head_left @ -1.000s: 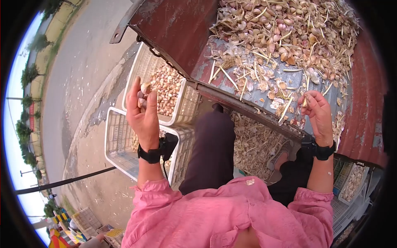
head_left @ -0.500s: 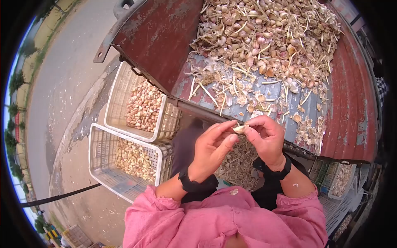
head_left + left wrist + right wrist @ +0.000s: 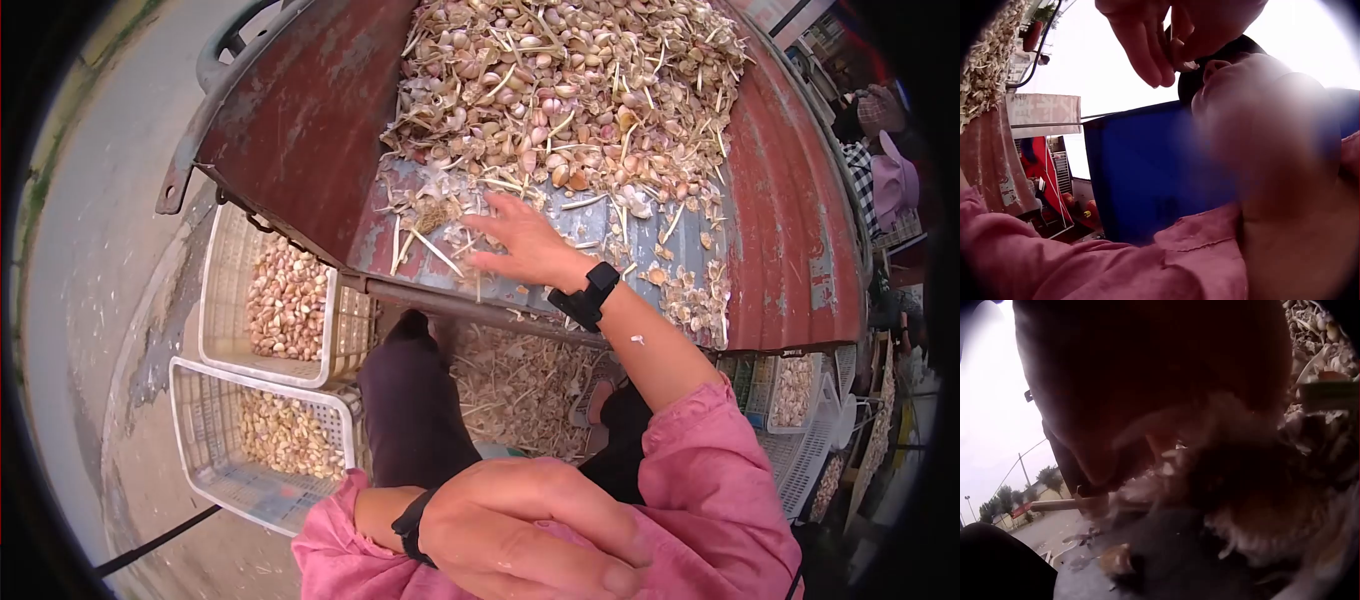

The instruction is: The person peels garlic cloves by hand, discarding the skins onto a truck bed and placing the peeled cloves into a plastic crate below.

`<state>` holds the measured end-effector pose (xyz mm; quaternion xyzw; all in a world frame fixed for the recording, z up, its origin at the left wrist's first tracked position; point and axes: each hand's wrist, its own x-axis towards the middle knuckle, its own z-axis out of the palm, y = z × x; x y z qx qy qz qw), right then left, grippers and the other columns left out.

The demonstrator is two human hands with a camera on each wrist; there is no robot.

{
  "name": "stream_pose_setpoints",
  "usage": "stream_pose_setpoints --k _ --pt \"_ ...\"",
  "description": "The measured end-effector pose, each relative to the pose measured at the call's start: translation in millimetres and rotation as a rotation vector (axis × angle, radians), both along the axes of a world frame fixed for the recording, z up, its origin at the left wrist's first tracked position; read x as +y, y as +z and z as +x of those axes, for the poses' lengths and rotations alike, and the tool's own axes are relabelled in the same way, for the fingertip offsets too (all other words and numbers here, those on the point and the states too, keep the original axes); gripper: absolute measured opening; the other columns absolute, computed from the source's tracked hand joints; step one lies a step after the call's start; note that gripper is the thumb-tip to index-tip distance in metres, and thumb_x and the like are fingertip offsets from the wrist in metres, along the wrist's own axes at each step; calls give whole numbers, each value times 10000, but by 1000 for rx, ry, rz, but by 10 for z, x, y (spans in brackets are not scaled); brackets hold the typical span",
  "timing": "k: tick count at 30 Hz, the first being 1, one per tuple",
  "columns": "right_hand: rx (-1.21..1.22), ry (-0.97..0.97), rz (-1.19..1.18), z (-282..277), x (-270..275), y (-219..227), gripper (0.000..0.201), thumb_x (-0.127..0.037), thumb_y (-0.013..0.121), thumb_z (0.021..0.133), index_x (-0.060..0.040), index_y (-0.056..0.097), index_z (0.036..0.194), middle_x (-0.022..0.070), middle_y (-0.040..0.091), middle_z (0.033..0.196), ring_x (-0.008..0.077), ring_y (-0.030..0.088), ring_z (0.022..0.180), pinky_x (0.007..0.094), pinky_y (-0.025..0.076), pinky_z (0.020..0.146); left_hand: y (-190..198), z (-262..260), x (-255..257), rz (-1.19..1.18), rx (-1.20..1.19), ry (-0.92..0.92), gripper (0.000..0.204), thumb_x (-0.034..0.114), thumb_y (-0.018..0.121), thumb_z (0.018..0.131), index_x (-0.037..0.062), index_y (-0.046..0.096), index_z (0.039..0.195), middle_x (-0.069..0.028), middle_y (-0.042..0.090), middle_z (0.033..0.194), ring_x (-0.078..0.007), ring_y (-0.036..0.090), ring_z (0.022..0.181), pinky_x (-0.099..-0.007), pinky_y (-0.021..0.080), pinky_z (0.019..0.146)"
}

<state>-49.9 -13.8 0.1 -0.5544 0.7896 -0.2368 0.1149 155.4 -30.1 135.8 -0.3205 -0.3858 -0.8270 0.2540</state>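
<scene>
In the head view the left hand (image 3: 530, 520) is raised close to the camera, in front of the pink shirt, its fingers bent. The left wrist view shows that hand (image 3: 1179, 37) near the chin, pinching a small pale garlic piece (image 3: 1184, 57). Over the near part of the metal bed (image 3: 590, 222) the right hand (image 3: 525, 240) is spread, among stems and husks beside the garlic heap (image 3: 560, 90). Dark and blurred in the right wrist view, the right hand (image 3: 1147, 381) is above loose husks (image 3: 1272, 525); whether it touches them, I cannot tell.
Left of the legs stand two white crates, one with pinkish cloves (image 3: 290, 305), one with paler cloves (image 3: 285, 435). The bed's red side wall (image 3: 300, 130) rises at left. Husks and stems (image 3: 520, 385) cover the ground below. More crates (image 3: 795, 390) are at right.
The hands, together over the bed's edge half a second ago, have parted: the left rose toward the camera, the right moved up-left onto the bed and spread its fingers. The head view has shifted rightward.
</scene>
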Motion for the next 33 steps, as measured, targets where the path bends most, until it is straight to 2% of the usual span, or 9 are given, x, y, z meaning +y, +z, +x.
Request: stream_pose_setpoints --k 3,8,11,19,23,28,30,31,33 --pt "48 189 122 81 344 8 498 -316 602 750 -131 468 1192 166 301 1314 361 267 1215 424 246 992 292 -64 195 165 67 138 127 21 548 810 -52 600 900 -132 579 817 -196 568 604 -238 459 519" --pt "73 237 286 627 1265 426 466 -290 625 735 -68 502 1126 137 383 1263 335 301 1203 423 279 974 224 -112 241 135 215 45 108 17 542 813 -34 613 876 -143 598 886 -209 608 695 -247 491 580" --pt "-295 355 363 696 1557 527 328 -236 610 762 -44 565 1025 116 577 989 266 519 999 348 414 843 195 -130 339 168 250 -72 106 19 533 821 -33 615 864 -144 596 878 -211 611 718 -257 495 596" --pt "-124 -332 -10 -585 732 604 217 -78 562 718 -37 621 923 117 604 838 245 574 745 317 458 689 232 -304 508 448 254 -164 132 12 491 847 -51 606 867 -160 586 864 -248 606 725 -292 500 631" --pt "164 -312 35 -1148 305 171 242 -83 595 692 -23 616 926 116 589 831 207 570 690 300 455 640 197 -400 435 468 228 -159 129 8 498 841 -62 602 872 -165 580 872 -253 603 722 -284 501 628" --pt "25 -232 184 -1067 289 136 220 -133 605 654 -60 628 860 117 593 781 275 567 765 354 436 690 -5 -497 292 492 215 -133 130 14 507 837 -65 601 878 -169 576 893 -251 603 735 -274 501 625" --pt "-19 -305 130 -907 421 127 242 -116 649 628 -30 625 852 97 581 733 207 553 660 310 438 637 -237 -501 85 260 293 -675 119 36 477 828 -78 515 825 -243 470 927 -279 570 741 -373 506 606" --pt "-22 -314 208 -872 483 129 236 -112 658 655 -22 600 865 70 583 732 162 548 616 280 441 573 -180 -498 112 262 284 -676 119 36 477 828 -78 515 825 -243 470 927 -279 570 741 -373 506 606" --pt "-284 -407 168 -751 637 126 231 -119 658 679 -23 586 877 53 584 733 134 542 600 255 440 538 23 -530 238 314 213 -100 139 31 530 830 -67 596 904 -170 579 903 -256 603 748 -285 504 635"
